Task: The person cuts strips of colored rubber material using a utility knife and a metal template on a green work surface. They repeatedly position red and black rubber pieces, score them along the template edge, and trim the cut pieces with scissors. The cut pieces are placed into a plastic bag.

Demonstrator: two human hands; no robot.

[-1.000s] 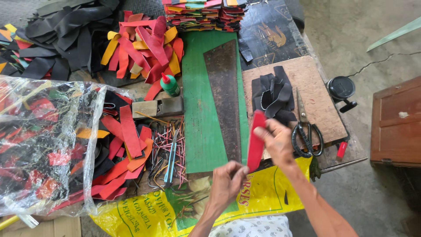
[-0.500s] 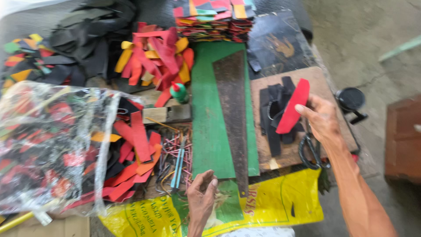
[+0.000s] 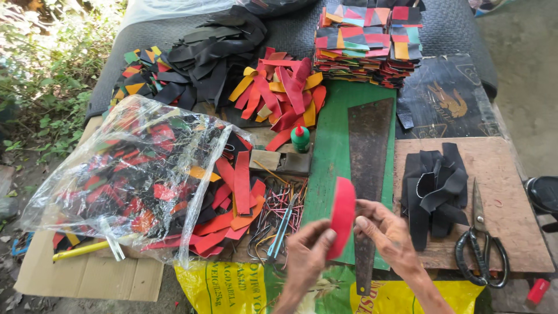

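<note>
Two hands, left hand (image 3: pixel 307 256) and right hand (image 3: pixel 388 232), pinched one red strip (image 3: pixel 342 216) between fingers. One pair of scissors (image 3: pixel 481 244), one green bottle (image 3: pixel 300 139) lay on bench (image 3: pixel 511 203).

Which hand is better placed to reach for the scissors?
Right. The right hand is nearer the scissors on the wooden board; the left hand sits farther off. Both hands pinch the red strip.
</note>
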